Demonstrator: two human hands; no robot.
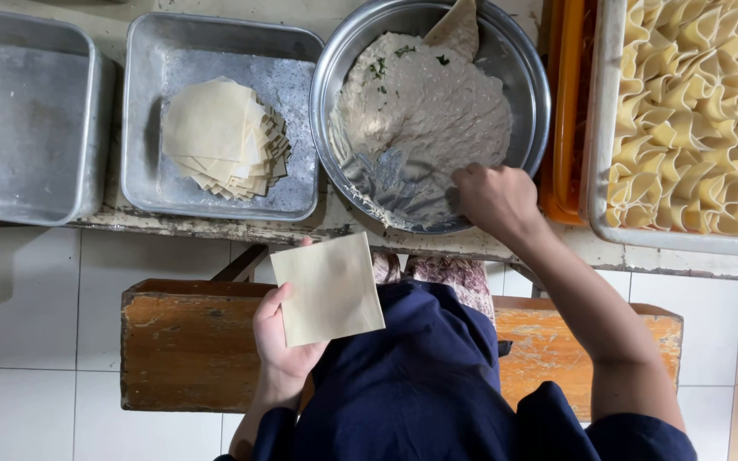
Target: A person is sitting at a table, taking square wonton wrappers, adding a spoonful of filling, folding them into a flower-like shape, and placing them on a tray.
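Observation:
My left hand (279,341) holds a square dumpling wrapper (328,288) flat on its fingers, above my lap and the wooden bench. My right hand (495,198) reaches into a round metal bowl (339,60) of pale minced filling (429,98); its fingers are curled closed at the filling's near edge, and any tool they grip is hidden. A stack of square wrappers (222,137) lies in a metal tray (301,179) left of the bowl.
An empty metal tray (23,119) sits at the far left. At the right, a large tray (600,128) holds several folded dumplings (698,111), with an orange tray (567,102) beside it. A wooden bench (185,341) stands on a white tiled floor.

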